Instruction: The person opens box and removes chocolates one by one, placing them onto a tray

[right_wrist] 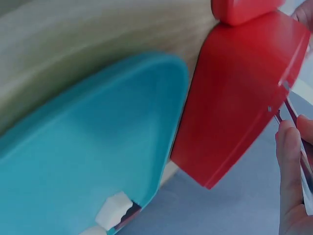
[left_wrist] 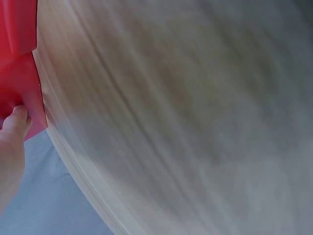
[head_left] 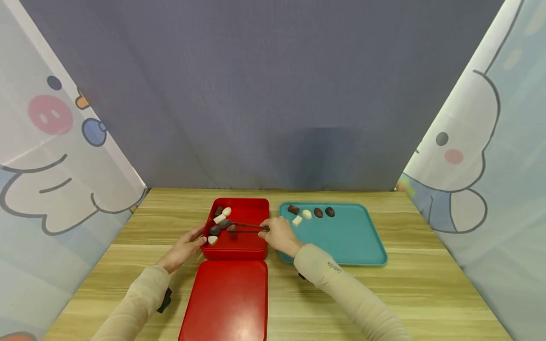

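Observation:
My right hand (head_left: 279,233) pinches dark slim tongs (head_left: 249,225) that reach leftward over the open red box (head_left: 251,241). Their two arms stand apart, with the tips right at a brown chocolate piece (head_left: 232,228) and a dark oval chocolate (head_left: 225,223). More pieces lie along the box's left side, among them a white egg-shaped one (head_left: 227,211), a white block (head_left: 219,219) and a white wedge-like one (head_left: 212,240). At the box's left wall, my left hand (head_left: 184,248) rests its fingers and thumb against the outside; the left wrist view shows fingertips (left_wrist: 19,111) on the red wall.
A red lid (head_left: 230,300) lies in front of the box. To the right, a teal tray (head_left: 354,237) holds several chocolates along its back left: a brown block (head_left: 293,209), a white cube (head_left: 296,220), a white oval (head_left: 306,214) and dark ovals (head_left: 324,212). A grey curtain (head_left: 273,94) hangs behind.

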A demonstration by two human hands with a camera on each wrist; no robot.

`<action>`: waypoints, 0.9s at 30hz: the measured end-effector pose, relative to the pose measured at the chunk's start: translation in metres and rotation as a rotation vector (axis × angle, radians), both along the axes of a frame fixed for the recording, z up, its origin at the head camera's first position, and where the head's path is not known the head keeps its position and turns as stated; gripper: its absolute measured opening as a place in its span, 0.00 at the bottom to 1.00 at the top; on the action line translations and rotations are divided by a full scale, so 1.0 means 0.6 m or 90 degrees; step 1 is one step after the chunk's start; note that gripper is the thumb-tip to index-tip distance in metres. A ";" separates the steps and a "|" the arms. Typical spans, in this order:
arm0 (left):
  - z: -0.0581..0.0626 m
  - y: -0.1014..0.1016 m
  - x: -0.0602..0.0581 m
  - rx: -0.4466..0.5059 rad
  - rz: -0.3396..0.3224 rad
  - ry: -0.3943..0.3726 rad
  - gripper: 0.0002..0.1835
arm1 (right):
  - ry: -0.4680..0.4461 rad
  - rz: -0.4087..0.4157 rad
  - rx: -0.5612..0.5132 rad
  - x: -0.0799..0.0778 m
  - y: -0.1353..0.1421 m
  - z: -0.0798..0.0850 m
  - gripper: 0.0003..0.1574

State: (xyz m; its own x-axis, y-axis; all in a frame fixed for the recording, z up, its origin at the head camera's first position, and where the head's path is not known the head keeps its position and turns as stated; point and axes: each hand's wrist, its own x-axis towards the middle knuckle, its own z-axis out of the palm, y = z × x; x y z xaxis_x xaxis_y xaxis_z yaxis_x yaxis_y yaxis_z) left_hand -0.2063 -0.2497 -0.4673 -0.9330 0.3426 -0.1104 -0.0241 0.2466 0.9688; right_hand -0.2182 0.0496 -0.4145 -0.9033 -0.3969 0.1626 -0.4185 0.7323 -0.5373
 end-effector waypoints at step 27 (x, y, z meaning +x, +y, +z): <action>-0.005 -0.001 -0.003 -0.023 0.015 -0.003 0.32 | 0.034 -0.099 -0.096 0.012 0.123 0.039 0.15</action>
State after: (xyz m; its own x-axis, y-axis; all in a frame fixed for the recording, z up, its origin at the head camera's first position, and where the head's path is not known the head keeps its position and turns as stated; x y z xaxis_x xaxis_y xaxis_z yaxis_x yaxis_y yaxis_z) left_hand -0.2080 -0.2503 -0.4702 -0.9402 0.3160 -0.1271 -0.0351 0.2815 0.9589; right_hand -0.2108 0.1237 -0.3909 -0.9404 -0.2201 0.2594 -0.3373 0.7030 -0.6261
